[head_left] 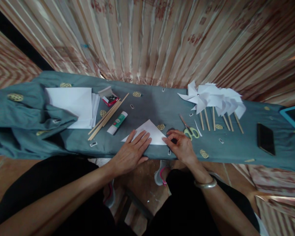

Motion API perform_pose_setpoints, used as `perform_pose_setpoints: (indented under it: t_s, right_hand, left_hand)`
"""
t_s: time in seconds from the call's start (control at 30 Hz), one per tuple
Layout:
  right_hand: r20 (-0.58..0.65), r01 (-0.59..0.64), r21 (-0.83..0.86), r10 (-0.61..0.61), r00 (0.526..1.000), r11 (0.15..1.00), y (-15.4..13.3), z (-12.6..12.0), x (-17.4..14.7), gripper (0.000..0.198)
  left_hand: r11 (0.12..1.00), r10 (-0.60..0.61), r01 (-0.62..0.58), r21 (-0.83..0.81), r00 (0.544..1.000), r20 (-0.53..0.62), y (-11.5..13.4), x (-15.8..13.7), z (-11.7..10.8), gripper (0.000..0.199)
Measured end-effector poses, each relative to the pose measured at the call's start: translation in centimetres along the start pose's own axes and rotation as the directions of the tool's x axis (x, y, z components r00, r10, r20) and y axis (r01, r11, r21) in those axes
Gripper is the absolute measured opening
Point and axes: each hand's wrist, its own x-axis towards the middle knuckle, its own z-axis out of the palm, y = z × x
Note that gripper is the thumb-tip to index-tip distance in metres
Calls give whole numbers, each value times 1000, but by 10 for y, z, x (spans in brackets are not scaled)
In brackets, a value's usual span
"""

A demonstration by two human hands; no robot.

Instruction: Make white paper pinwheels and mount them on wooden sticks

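Observation:
A sheet of white paper [151, 131], folded into a triangle, lies at the table's near edge with its peak pointing away from me. My left hand [135, 147] rests flat on its left part, fingers stretched out. At the triangle's right corner, my right hand [180, 144] pinches the paper between thumb and forefinger. Green-handled scissors [191, 133] lie just beyond the right hand, beside a thin white paper strip [198, 127]. To the left of the triangle is a glue stick [117, 123] with a green label.
Wooden sticks [108, 116] lie left of the glue, near an open red box [109, 97] of small dark items. A stack of white paper [71, 108] sits farther left. Several paper pinwheels [211, 96] on sticks lie back right; a phone [265, 138] and blue-framed device [293, 117] are far right.

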Motion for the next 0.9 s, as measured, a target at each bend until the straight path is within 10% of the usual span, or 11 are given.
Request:
perform_pose_setpoints:
  t_s: [0.57,0.9]
  right_hand:
    - [8,248,-363,-263,965,898,-29,5,-12,35]
    - [54,68,-89,-64,997,994,-39,31,-13,31]
  left_hand:
    - [1000,5,-6,31,1000,13,0,0,2,65]
    - [999,-13,10,52,998,61,1,1,0,64]
